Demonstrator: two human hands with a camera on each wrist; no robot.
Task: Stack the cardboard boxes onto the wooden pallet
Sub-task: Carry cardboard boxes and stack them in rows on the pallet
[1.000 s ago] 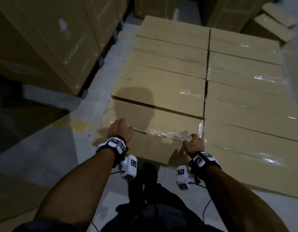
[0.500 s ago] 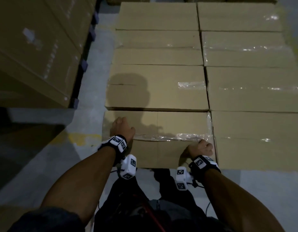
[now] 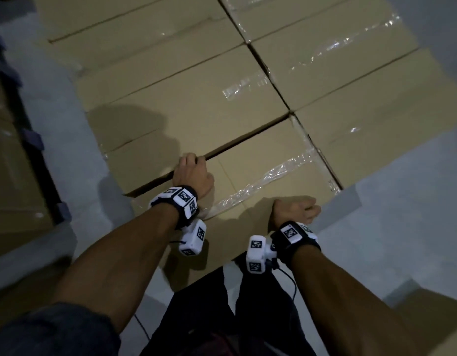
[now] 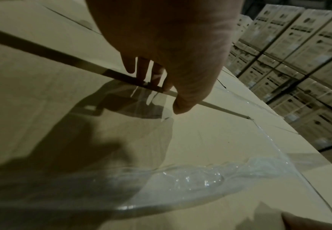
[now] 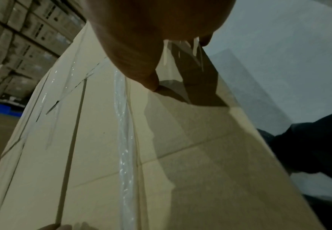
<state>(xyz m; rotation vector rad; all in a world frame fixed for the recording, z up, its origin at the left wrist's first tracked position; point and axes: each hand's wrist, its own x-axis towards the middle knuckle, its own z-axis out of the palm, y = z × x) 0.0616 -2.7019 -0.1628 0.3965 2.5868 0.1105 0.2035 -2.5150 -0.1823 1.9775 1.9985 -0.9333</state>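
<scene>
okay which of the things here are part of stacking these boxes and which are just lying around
Part of the job:
- near box, held at its edges
- left hand
- right hand
- stacked boxes next to it

Just lying about:
- printed cartons in the background
- blue crate
- concrete floor

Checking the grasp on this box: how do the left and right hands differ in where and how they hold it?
The left hand reaches across the top of the near box, fingers hooked into the gap at its far edge. The right hand sits at the near edge, fingers curled over it. Both grip the same box.
</scene>
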